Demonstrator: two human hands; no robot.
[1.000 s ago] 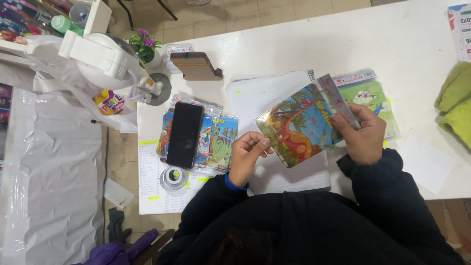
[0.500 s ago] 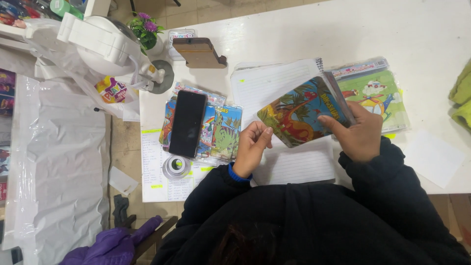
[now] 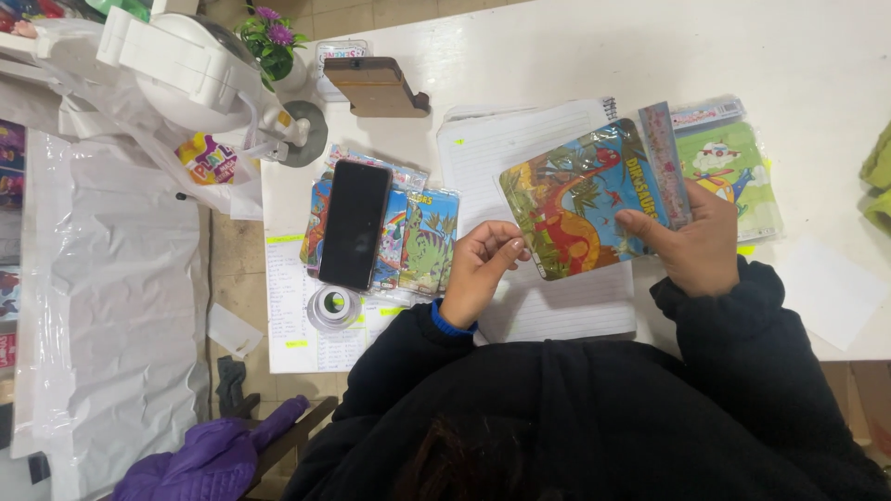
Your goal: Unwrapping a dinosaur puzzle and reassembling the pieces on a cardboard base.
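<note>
Your right hand (image 3: 698,243) still grasps the dinosaur pack (image 3: 577,199); your left hand (image 3: 483,266), fingers curled, has let go of its corner

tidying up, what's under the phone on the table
The phone lies on a stack of colourful wrapped packs, one showing a green dinosaur. These rest on a printed sheet. The phone covers the middle of the stack, so how many packs there are can't be told.
</note>
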